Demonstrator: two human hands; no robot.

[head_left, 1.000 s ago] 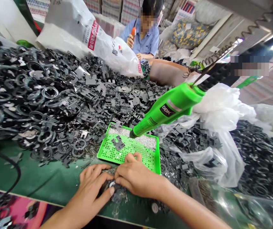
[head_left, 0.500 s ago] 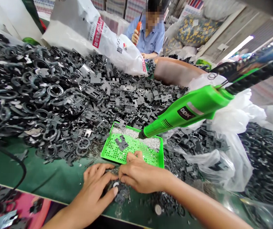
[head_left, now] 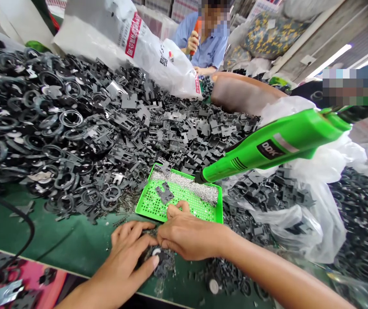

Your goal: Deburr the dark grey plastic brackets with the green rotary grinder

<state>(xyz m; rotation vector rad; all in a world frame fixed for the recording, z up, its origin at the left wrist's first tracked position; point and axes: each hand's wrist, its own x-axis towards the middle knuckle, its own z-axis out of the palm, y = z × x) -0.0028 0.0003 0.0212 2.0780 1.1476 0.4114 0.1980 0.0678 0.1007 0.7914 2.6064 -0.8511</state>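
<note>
My left hand [head_left: 127, 253] lies low over the green table. Its thumb and forefinger curve around a small dark grey part [head_left: 162, 262] with a light round piece on it, steadying it on the tabletop. My right hand [head_left: 187, 231] is closed in a pinch just above that part, touching the left fingertips; whatever is between its fingers is hidden. Behind it stands a green perforated tray [head_left: 179, 211] with many tiny silvery pieces [head_left: 184, 182] and one grey clip-like part [head_left: 164, 193]. A green DDK electric screwdriver [head_left: 261, 150] hangs with its tip over the tray.
Heaps of grey brackets [head_left: 177, 124] and dark rings [head_left: 58, 124] cover the back and left. A clear plastic bag [head_left: 315, 214] lies at right. Across the heap, a person in a blue shirt [head_left: 211, 49] holds an orange tool [head_left: 197, 32]. A pink container [head_left: 47, 287] sits lower left.
The hanging screwdriver has swung a little to the right. Across the table, the person's orange tool has tipped downward. My hands have barely moved.
</note>
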